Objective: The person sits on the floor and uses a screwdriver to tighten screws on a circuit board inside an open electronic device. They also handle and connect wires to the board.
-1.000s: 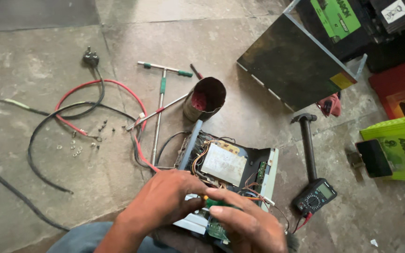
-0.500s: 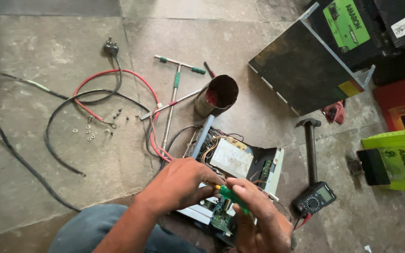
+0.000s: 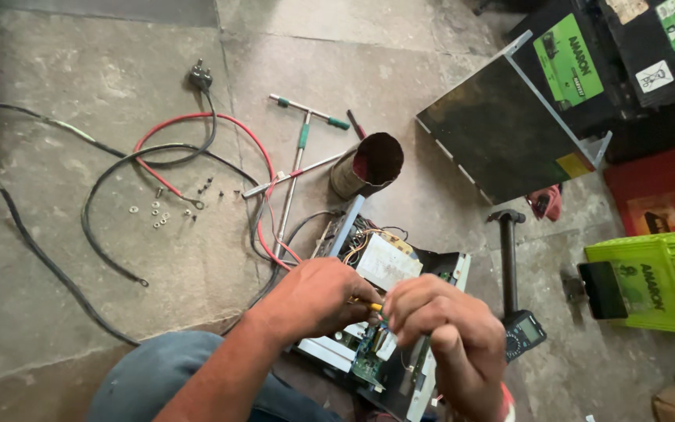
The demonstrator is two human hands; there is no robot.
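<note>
Head view shows both hands drawn closer together than a moment ago over the opened electronics chassis (image 3: pixel 400 312) near centre, left hand (image 3: pixel 318 297) gripping a yellow-handled tool (image 3: pixel 365 303), right hand (image 3: pixel 447 336) clenched, its contents hidden.

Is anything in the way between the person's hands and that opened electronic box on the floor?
Nothing visible: the left hand and right hand are directly over the opened electronic box with its green circuit board, together holding a thin yellow-tipped tool.
</note>
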